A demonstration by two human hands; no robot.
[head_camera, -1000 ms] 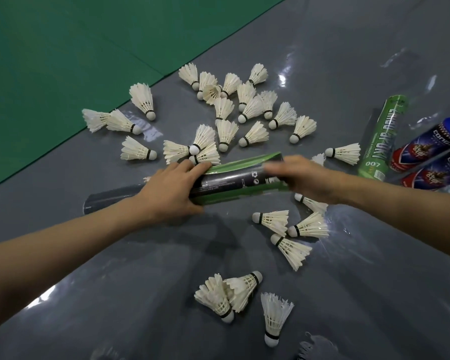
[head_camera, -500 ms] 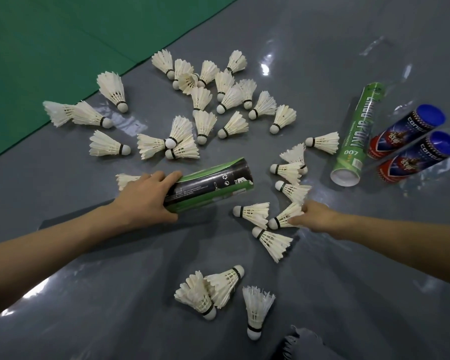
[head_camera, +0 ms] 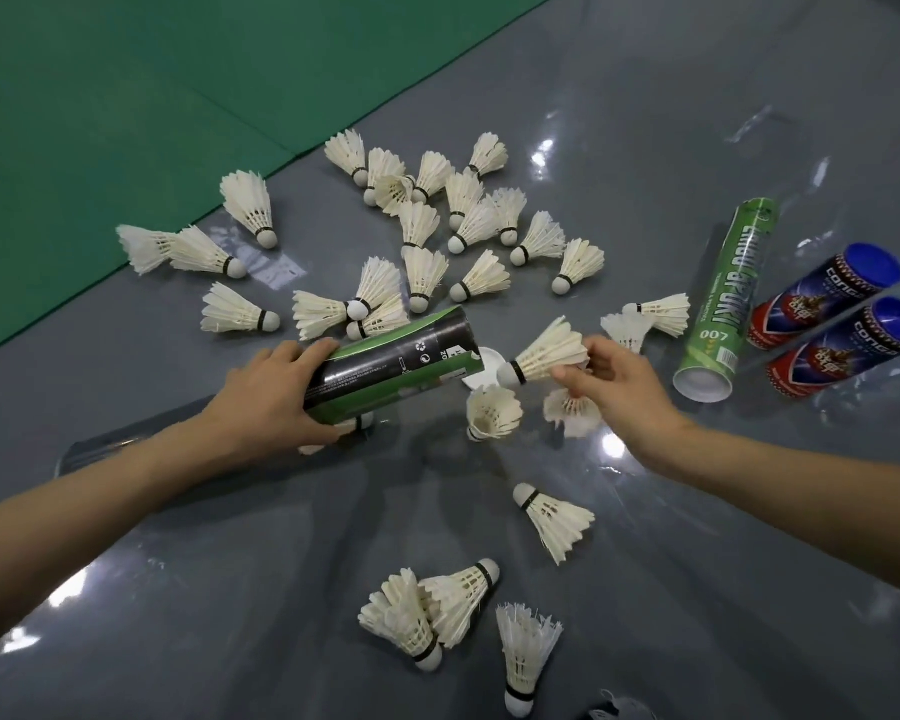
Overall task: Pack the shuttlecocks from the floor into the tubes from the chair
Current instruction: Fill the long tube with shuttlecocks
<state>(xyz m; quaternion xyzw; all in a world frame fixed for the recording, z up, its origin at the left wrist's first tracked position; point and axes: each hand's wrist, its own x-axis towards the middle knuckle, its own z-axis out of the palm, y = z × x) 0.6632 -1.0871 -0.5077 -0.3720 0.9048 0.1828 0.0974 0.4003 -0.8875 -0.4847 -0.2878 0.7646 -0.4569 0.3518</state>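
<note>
White feathered shuttlecock (head_camera: 546, 356), pinched by right hand (head_camera: 619, 387) fingers, points at the green-black cardboard tube (head_camera: 396, 366) gripped in left hand (head_camera: 271, 402).

About thirty shuttlecocks (head_camera: 248, 207), four tubes (head_camera: 723, 298): two green, two blue-capped

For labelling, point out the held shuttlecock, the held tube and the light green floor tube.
Held shuttlecock (head_camera: 546, 350): head view, on its feathers.
Held tube (head_camera: 385, 363): head view, on its black middle.
Light green tube (head_camera: 729, 291): head view, on its printed side.
</note>
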